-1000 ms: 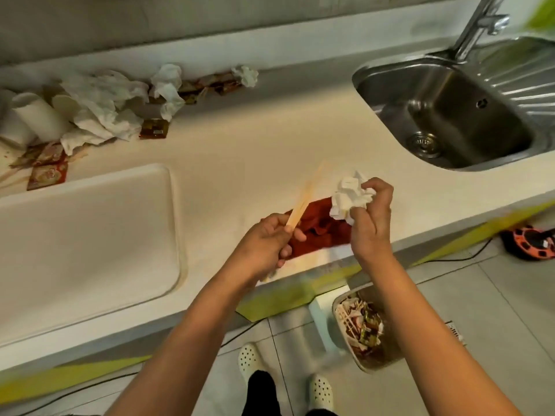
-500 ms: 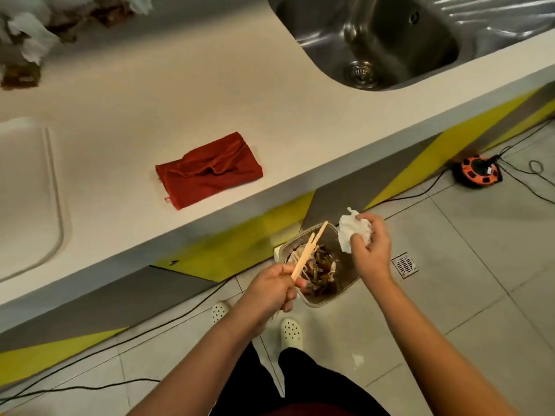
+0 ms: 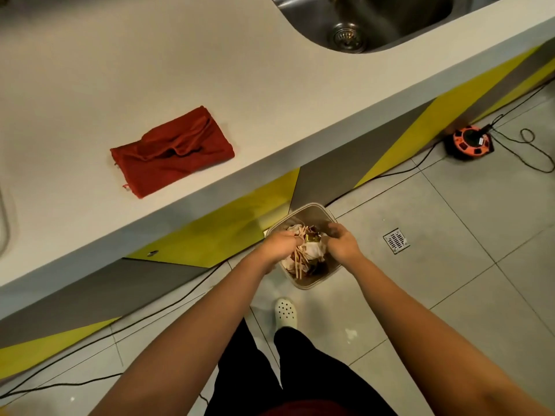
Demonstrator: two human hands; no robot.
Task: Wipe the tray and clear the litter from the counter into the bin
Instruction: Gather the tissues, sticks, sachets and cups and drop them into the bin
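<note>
Both our hands, left hand (image 3: 280, 242) and right hand (image 3: 342, 242), hover over the bin (image 3: 326, 216) at six o'clock below the bench (image 3: 210, 70), fingers loosely curled; whether either grip holds litter (image 3: 303, 253) we cannot tell. Next, probably more litter.

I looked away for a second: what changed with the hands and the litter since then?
Both hands dropped from the counter to the bin. The left hand seems to have let go of the wooden sticks, the right hand of the tissue. The red cloth stayed put.
</note>
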